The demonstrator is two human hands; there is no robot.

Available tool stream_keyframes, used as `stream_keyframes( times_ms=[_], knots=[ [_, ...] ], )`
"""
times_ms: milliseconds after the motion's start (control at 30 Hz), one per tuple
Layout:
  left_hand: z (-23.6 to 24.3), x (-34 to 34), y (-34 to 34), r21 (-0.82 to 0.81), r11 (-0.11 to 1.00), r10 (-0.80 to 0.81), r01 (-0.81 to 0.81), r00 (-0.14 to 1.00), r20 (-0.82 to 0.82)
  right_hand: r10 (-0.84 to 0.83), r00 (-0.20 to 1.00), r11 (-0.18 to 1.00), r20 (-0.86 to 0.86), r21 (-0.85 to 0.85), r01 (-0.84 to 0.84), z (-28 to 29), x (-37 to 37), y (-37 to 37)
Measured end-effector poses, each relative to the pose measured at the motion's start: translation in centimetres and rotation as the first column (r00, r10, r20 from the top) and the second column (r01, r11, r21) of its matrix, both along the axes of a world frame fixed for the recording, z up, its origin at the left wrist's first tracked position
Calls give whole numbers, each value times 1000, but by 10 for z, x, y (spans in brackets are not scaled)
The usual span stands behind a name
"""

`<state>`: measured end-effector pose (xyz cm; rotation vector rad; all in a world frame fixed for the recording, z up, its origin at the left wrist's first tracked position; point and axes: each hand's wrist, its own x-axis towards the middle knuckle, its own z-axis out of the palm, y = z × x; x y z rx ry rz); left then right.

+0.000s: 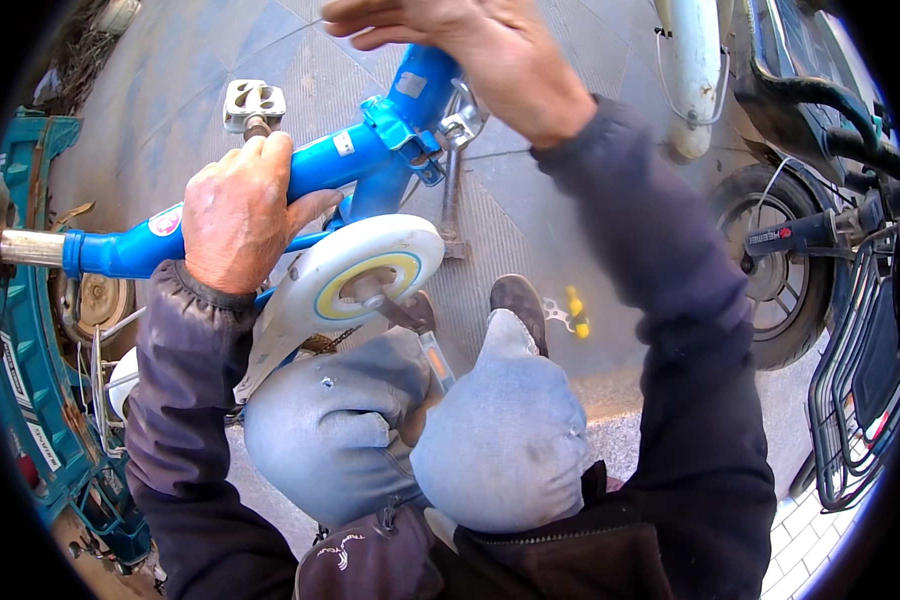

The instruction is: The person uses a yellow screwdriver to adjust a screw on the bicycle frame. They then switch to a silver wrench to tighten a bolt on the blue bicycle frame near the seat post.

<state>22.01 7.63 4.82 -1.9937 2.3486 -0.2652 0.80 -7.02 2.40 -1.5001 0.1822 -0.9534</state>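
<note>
A blue bicycle frame [340, 160] stretches across in front of me, with a clamp-like hinge [402, 135] partway along its tube. My left hand [235, 210] is wrapped over the main tube, left of the hinge. Beyond the hinge, my right hand [480, 55] hovers over or touches the upper tube, its visible fingers stretched out; some are cut off by the picture's edge. A metal quick-release lever [463, 120] sits below that hand. Near my knee is a round white chain guard [315, 285] with a yellow ring. A pale pedal [253, 103] sticks out past my left hand.
On the paved floor by my shoe [518, 305] lies a small metal tool [558, 315] with a yellow part. At right are a black-tyred wheel [770, 270], a white tubular part [695, 75] and a black rack [850, 380]. A teal cargo bed [30, 370] borders the left.
</note>
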Motion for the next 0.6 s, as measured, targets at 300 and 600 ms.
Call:
stream_keyframes(
  times_ms=[300,600],
  knots=[
    [26,22,10,207,977,21,-47,992,124,184,983,871,-1,-464,-164,24,-4,-21],
    [20,29,8,155,987,26,-50,988,155,-65,996,941,53,-330,79,49,-11,-7]
  ],
)
